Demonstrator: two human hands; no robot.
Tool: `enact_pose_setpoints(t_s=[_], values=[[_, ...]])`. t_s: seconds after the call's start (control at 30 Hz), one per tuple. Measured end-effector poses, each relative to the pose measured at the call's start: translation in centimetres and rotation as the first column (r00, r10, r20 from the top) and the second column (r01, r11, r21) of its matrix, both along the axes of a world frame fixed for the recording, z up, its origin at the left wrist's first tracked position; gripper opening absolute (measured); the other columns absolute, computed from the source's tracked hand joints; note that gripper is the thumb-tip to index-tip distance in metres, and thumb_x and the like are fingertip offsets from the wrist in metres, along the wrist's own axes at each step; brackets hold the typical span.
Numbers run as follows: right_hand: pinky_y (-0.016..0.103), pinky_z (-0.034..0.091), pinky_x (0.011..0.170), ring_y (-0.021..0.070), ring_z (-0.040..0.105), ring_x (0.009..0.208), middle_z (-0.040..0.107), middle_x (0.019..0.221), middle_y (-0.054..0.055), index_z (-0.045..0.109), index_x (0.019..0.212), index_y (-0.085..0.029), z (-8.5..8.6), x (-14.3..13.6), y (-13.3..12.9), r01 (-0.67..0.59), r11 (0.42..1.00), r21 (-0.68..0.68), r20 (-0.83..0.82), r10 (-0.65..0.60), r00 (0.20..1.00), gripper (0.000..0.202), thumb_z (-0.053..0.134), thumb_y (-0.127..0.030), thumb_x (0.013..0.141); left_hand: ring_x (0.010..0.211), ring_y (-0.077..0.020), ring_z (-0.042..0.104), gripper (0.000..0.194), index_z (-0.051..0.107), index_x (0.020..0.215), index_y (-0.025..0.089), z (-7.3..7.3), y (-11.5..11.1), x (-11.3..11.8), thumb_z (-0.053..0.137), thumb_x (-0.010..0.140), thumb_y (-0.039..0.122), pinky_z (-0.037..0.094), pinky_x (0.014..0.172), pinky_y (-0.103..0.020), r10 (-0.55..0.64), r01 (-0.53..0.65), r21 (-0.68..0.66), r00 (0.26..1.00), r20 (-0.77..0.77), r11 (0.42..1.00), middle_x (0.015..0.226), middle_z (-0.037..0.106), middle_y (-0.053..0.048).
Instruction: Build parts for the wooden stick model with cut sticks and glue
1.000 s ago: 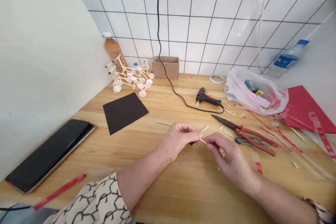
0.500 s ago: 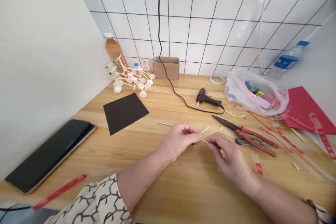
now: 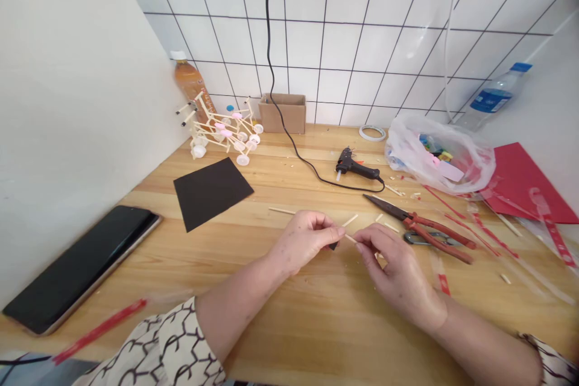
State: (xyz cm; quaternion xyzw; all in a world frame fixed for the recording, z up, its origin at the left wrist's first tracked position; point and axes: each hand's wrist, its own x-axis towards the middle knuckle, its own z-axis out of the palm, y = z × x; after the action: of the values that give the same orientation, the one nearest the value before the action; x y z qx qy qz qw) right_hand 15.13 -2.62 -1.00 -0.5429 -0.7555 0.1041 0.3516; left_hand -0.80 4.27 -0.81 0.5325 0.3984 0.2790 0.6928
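Observation:
My left hand [image 3: 307, 240] pinches thin wooden sticks [image 3: 350, 221] between thumb and fingers, near the middle of the table. A small black piece [image 3: 333, 246] shows under its fingertips. My right hand [image 3: 394, 265] is closed at the fingertips on the right end of a short wooden stick [image 3: 350, 238], whose other end meets my left thumb. Another thin stick [image 3: 281, 211] shows to the left of my left hand, on the table. Small stick offcuts [image 3: 391, 227] lie just beyond my right hand.
Red-handled pliers [image 3: 420, 226] lie at right, a black glue gun [image 3: 357, 166] behind. A plastic bag [image 3: 398, 145] and red sheet [image 3: 525, 184] are back right. Wheeled stick models [image 3: 221, 129], a cardboard box [image 3: 284, 116] and tea bottle [image 3: 189, 78] stand behind; black card [image 3: 212, 193] and phone [image 3: 81, 265] lie left.
The camera view has shifted slightly. Both hands keep nearly the same pose on the sticks, and a little more of the black piece shows under my left fingers.

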Motion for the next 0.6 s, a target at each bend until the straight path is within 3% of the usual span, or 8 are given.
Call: enact_pose_setpoints(t_s=[0.33, 0.6], values=[[0.028, 0.043, 0.059, 0.0161, 0.052, 0.065, 0.055, 0.071, 0.004, 0.054, 0.080, -0.018, -0.01, -0.07, -0.10, 0.019, 1.000, 0.015, 0.013, -0.019, 1.000, 0.012, 0.045, -0.011, 0.083, 0.057, -0.0102, 0.051, 0.015, 0.061, 0.061, 0.013, 0.14, -0.08, 0.01, 0.067, 0.063, 0.027, 0.040, 0.059, -0.024, 0.003, -0.003, -0.053, 1.000, -0.004, 0.999, 0.059, 0.059, -0.001], [0.028, 0.043, 0.060, 0.0155, 0.052, 0.065, 0.055, 0.070, 0.002, 0.055, 0.081, -0.018, 0.19, 0.08, -0.06, 0.008, 0.999, -0.031, -0.012, -0.008, 1.000, 0.009, 0.047, -0.015, 0.084, 0.056, -0.0096, 0.048, 0.012, 0.060, 0.066, 0.014, 0.39, -0.09, -0.26, 0.063, 0.068, 0.025, 0.037, 0.059, -0.023, -0.006, 0.010, 0.061, 0.997, -0.079, 0.998, 0.061, 0.059, 0.000]])
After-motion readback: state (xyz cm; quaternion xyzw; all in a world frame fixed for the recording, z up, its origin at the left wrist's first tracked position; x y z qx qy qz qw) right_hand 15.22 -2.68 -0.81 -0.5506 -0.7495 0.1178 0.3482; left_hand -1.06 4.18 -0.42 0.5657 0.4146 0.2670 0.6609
